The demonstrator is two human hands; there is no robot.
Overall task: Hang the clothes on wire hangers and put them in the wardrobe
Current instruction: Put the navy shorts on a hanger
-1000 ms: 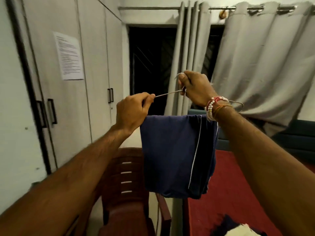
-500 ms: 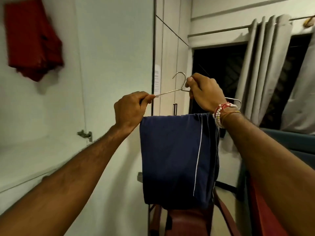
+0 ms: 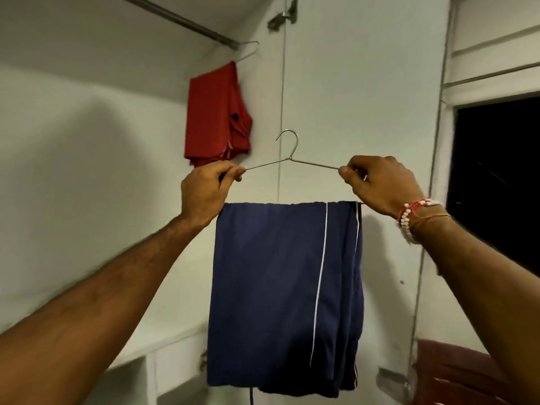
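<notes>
A folded navy garment [image 3: 277, 287] with thin white stripes hangs over the bar of a wire hanger [image 3: 287, 159], whose hook points up. My left hand [image 3: 206, 190] grips the hanger's left shoulder and my right hand [image 3: 377, 184] pinches its right shoulder. I hold it up in front of the open wardrobe. Inside, a red garment [image 3: 217, 118] hangs from another wire hanger on the metal rail [image 3: 181, 20] at the upper left.
The wardrobe's white back wall and open door [image 3: 365, 97] fill the view. A white shelf [image 3: 163, 340] runs low on the left. A dark red chair [image 3: 455, 372] stands at the lower right, and a dark window [image 3: 496, 176] is at the right.
My view turned left and up from the room to the wardrobe interior. My right hand slid from the hook's base out to the hanger's right shoulder. The hanger now faces me squarely.
</notes>
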